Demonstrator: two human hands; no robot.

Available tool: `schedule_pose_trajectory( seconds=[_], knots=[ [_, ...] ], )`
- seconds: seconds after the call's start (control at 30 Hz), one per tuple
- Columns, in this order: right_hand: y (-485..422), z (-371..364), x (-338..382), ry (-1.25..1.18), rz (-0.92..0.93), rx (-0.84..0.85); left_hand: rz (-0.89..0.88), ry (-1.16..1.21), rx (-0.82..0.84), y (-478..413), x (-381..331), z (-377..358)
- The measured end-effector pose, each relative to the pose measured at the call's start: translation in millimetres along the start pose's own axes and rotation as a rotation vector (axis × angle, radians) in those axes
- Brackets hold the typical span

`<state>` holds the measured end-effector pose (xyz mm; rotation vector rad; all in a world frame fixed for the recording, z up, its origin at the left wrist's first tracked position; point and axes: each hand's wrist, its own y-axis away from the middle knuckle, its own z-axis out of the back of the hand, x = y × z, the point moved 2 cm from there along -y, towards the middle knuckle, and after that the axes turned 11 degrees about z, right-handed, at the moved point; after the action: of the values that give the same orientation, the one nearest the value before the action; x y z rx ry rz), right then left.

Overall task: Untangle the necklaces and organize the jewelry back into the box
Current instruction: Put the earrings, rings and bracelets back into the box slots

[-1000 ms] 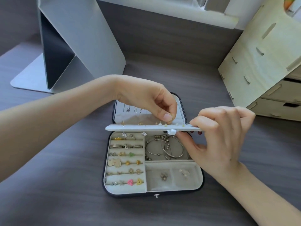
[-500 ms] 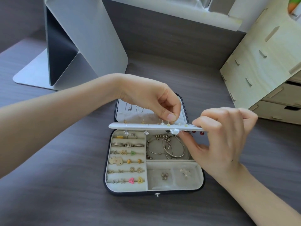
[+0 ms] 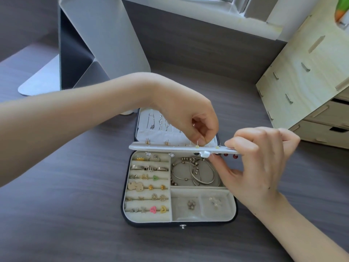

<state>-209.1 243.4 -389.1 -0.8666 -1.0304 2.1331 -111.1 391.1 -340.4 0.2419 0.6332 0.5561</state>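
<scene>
I have the jewelry box (image 3: 151,224) lying open on the table (image 3: 75,205), its lid tipped back on the far side with the necklaces (image 3: 160,121) hanging inside it. My right hand (image 3: 260,161) is clamped on the right end of the earring panel (image 3: 170,147), fingers curled over the top and thumb underneath, holding it about level above the far half of the box. My left hand (image 3: 188,118) reaches over from the far side. Its thumb and forefinger are pinched together on a thin earring post (image 3: 197,143) that stands up through the panel, right of the middle. I cannot tell whether a backing piece is between the fingertips.

The risks I see are these. The post is tiny, and a slip of the pinch would drop the piece into the bangles (image 3: 198,171) directly below, where it would be hard to find. If I push down too hard with the left hand, the panel will tilt in the right hand's grip, and the red studs (image 3: 235,156) hanging under its right end could work loose. Pushing the panel toward the far side would press it against the necklaces and could snag or re-tangle the chains. Swinging it down before the stud is secured could also catch on the rings (image 3: 149,168) in the left rows.
</scene>
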Motion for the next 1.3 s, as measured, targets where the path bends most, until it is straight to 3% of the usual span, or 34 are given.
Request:
schedule_pose_trajectory(
  seconds=[0.13, 0.33, 0.73, 0.8, 0.93, 0.97, 1.07, 1.3],
  knots=[
    [1, 0, 0, -0.006, -0.011, -0.002, 0.043, -0.027, 0.011, 0, -1, 3],
    [0, -1, 0, -0.009, -0.017, -0.002, 0.108, 0.122, -0.108, 5, 5, -1],
    [-1, -2, -1, 0.021, -0.013, 0.007, 0.222, 0.104, -0.074, 10, -1, -6],
    [-3, -3, -2, 0.034, -0.025, 0.013, 0.280, 0.185, -0.195, 17, 9, -3],
    [-5, -5, -3, 0.000, -0.049, 0.041, 0.574, 0.188, -0.640, 32, 44, 4],
    [-6, -5, -4, -0.016, -0.058, 0.049, 0.660, 0.136, -0.646, 33, 50, 3],
    [-11, -6, -7, -0.081, -0.082, 0.082, 0.824, -0.021, -0.438, 31, 58, -2],
    [-27, -4, -16, -0.410, -0.237, 0.248, 0.839, 0.004, -0.243, 24, 65, 1]
  ],
)
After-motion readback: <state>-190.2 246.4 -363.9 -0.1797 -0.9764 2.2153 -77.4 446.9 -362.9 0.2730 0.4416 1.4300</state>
